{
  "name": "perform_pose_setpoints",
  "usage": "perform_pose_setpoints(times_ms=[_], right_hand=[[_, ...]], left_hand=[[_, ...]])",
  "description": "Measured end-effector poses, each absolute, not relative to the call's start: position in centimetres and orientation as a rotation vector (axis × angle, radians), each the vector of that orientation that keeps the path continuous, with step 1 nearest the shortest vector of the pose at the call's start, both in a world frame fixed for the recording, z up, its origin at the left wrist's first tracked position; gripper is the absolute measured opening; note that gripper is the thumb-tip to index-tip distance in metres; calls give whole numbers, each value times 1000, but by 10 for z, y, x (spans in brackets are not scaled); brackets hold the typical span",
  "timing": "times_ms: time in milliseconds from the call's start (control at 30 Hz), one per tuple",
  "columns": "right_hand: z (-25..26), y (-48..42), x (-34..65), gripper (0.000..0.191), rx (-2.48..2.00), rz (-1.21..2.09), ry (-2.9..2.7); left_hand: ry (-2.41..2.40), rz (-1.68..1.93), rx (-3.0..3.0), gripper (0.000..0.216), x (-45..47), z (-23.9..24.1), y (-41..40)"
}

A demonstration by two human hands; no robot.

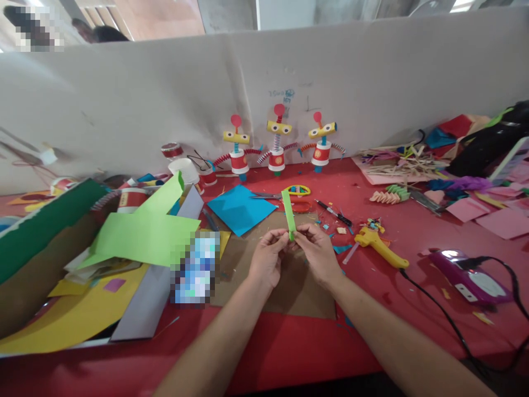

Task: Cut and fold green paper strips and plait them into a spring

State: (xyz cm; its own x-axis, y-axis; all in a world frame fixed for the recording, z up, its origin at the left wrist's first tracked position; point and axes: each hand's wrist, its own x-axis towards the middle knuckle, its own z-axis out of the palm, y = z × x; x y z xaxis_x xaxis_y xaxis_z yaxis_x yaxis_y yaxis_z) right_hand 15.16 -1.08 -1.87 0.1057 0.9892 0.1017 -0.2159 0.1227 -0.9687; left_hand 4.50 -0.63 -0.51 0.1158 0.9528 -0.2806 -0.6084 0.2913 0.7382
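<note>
Between my two hands a narrow light-green paper strip [288, 208] stands upright, its lower end pinched. My left hand [268, 255] grips that end from the left with thumb and fingers. From the other side my right hand [317, 251] pinches the same end; the fingertips nearly meet, and the part between them is hidden. Below the hands lies a brown cardboard sheet [273, 292]. Just beyond them are a blue paper square [242, 209], scissors with yellow handles [298, 191] and a black pen [334, 213].
Three paper-cup robot figures [276, 160] stand along the white partition [165, 94]. At right are a yellow glue gun [382, 248] and a purple corded box [471, 278]. A box with green paper [144, 237] fills the left side. Craft sticks [397, 162] lie at the back right.
</note>
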Motion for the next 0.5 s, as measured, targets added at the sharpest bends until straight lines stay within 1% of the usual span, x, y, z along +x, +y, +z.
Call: perform_pose_setpoints(times_ms=[267, 367, 500], right_hand=[[-20, -12, 155, 18, -1090, 1074, -1134], [-18, -12, 156, 23, -1126, 992, -1206], [-15, -14, 157, 21, -1164, 922, -1333]], left_hand=[[927, 1187, 746, 28, 36, -2, 0], [946, 1205, 772, 29, 34, -5, 3], [910, 1237, 765, 27, 34, -5, 4]])
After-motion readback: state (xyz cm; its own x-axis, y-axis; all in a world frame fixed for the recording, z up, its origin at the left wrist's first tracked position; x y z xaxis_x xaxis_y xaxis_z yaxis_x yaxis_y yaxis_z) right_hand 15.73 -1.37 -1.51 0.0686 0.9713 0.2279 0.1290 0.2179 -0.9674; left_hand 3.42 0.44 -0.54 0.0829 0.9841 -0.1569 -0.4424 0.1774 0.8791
